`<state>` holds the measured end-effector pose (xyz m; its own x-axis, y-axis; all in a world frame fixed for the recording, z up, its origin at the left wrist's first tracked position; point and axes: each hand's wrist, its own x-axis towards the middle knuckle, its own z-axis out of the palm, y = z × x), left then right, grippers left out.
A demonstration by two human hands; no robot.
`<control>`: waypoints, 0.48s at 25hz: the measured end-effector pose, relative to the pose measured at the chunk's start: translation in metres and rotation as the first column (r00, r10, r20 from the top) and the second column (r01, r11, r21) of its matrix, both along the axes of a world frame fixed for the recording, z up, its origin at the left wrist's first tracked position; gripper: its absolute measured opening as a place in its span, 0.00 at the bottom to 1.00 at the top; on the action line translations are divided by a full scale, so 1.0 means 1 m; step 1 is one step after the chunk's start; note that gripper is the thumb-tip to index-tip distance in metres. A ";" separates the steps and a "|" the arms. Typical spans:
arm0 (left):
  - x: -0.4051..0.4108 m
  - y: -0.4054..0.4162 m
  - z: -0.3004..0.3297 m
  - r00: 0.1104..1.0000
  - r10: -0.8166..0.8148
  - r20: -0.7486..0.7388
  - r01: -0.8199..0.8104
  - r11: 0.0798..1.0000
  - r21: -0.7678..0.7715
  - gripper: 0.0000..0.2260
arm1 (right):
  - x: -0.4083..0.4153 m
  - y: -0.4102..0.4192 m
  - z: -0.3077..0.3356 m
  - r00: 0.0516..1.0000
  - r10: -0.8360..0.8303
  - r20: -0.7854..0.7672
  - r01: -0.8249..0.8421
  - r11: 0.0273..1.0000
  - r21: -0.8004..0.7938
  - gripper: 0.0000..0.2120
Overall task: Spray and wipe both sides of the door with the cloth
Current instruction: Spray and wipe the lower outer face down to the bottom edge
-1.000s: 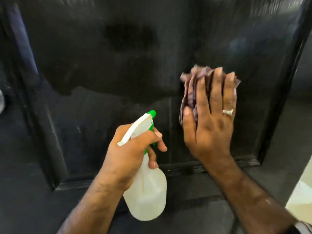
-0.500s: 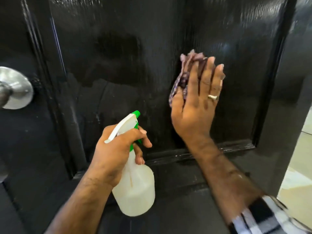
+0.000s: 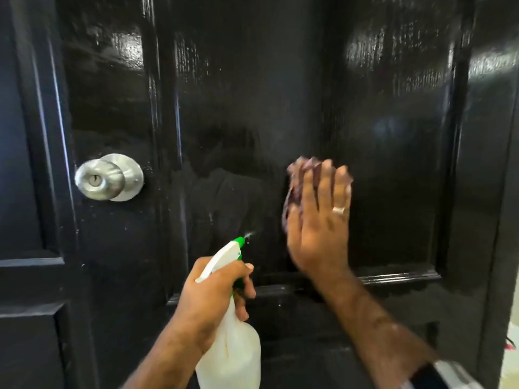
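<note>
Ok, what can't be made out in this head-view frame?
Head view only:
- Cloth: mostly covered by the right hand, and motion-blurred.
- Spray bottle: base cut off by the bottom edge; trigger hidden by the left hand.
- Door: its other side is unseen.

Pale floor (image 3: 509, 369) at lower right — glare off glossy paint.

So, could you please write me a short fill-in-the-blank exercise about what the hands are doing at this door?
1. The left hand grips the spray bottle, whose nozzle tip is coloured ____.
2. The right hand presses the ____ flat against the black door.
3. The round metal ____ sits on the door left of both hands.
4. A ring shows on the ____ hand.

Missing words: green; cloth; knob; right
</note>
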<state>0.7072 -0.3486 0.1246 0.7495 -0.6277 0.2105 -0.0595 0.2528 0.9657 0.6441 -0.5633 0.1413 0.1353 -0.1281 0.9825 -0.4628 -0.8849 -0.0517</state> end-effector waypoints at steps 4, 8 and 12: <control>0.014 0.029 -0.003 0.998 0.047 -0.048 -0.046 0.999 0.007 0.16 | -0.017 0.009 -0.091 0.907 -0.059 -0.417 -0.103 0.929 -0.356 0.33; 0.036 0.056 0.000 0.997 0.059 0.041 -0.060 0.998 0.017 0.19 | 0.012 0.017 0.011 0.996 -0.062 -0.071 0.054 0.993 -0.103 0.34; 0.045 0.071 0.000 0.996 0.091 -0.004 -0.091 0.996 -0.006 0.18 | 0.065 0.078 -0.008 0.994 0.024 -0.103 -0.034 0.995 -0.095 0.35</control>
